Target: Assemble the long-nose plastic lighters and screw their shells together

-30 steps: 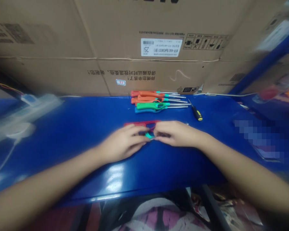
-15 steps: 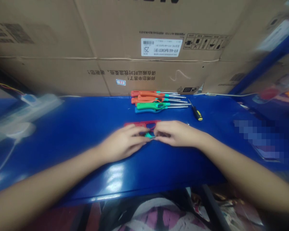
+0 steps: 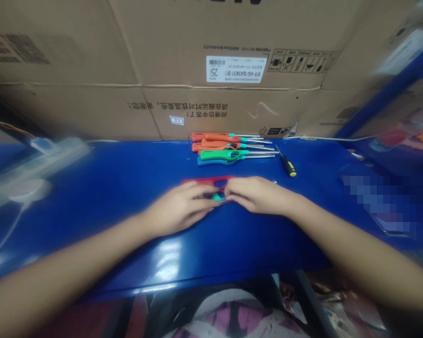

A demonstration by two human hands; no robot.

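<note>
A red plastic lighter casing (image 3: pixel 207 180) with a loop-shaped opening lies on the blue table at centre, partly covered by my fingers. Just in front of it is a small turquoise part (image 3: pixel 217 197). My left hand (image 3: pixel 183 206) is closed, its thumb and fingertips pinching this turquoise part. My right hand (image 3: pixel 255 193) meets it from the other side, fingers bent and pressed together at the right end of the casing. Whatever sits between the right fingertips is hidden.
Several long-nosed lighters (image 3: pixel 218 155) in orange, green and blue lie behind my hands. Beside them is a black-and-yellow screwdriver (image 3: pixel 288 166). A large cardboard box (image 3: pixel 127 115) stands at the back. A white power strip (image 3: pixel 66 155) is at left, a pixelated flat object (image 3: pixel 384 204) at right.
The right fingers have shifted slightly and curled closer together near the turquoise part. The left hand, the casing and everything else stay in place.
</note>
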